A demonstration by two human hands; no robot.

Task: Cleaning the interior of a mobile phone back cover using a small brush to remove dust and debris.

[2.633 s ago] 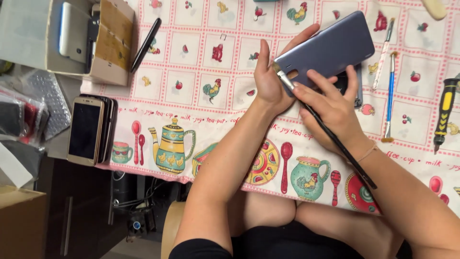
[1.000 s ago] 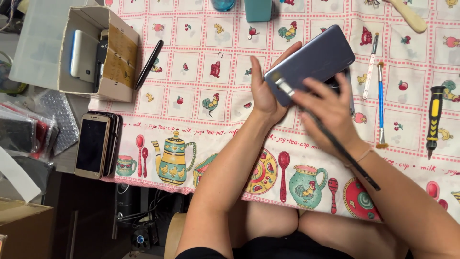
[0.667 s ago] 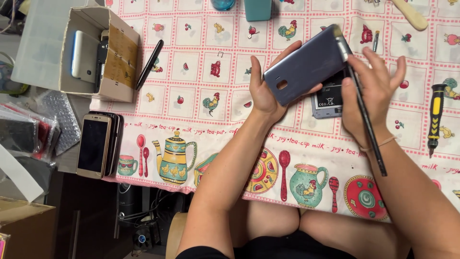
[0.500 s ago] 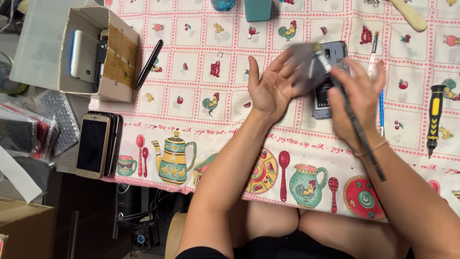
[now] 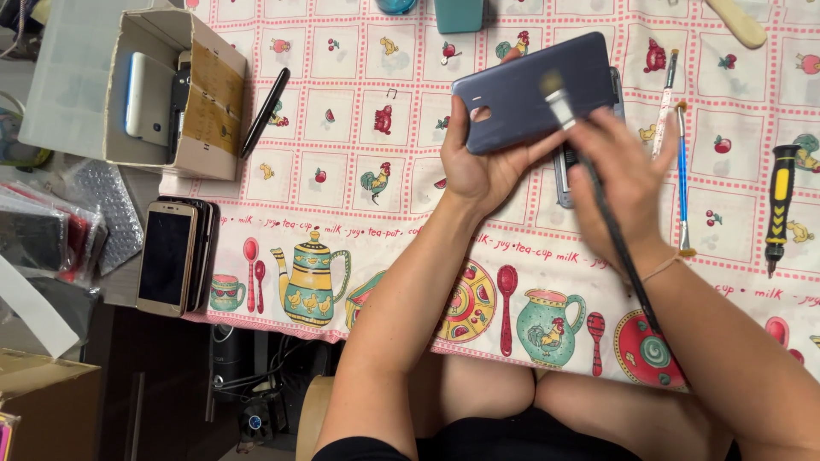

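While left hand [image 5: 478,166] cradles phone [image 5: 534,90], right hand [image 5: 619,183] angles brush [image 5: 598,201].

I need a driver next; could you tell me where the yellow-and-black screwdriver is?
The yellow-and-black screwdriver lies at the head view's right edge on the patterned tablecloth, right of the blue-handled brush.

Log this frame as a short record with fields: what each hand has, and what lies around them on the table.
Left hand: left hand holds a blue-grey rounded plastic phone back cover above the table.
Right hand: right hand, motion-blurred, holds a thin black-handled brush with its tip on the cover.
Under the hands: a dark opened phone body, mostly hidden.
Right side: two thin brushes; yellow-and-black screwdriver.
Left side: cardboard box with phones inside; black pen; stack of phones at the table edge.
Surface: patterned kitchen-print tablecloth.
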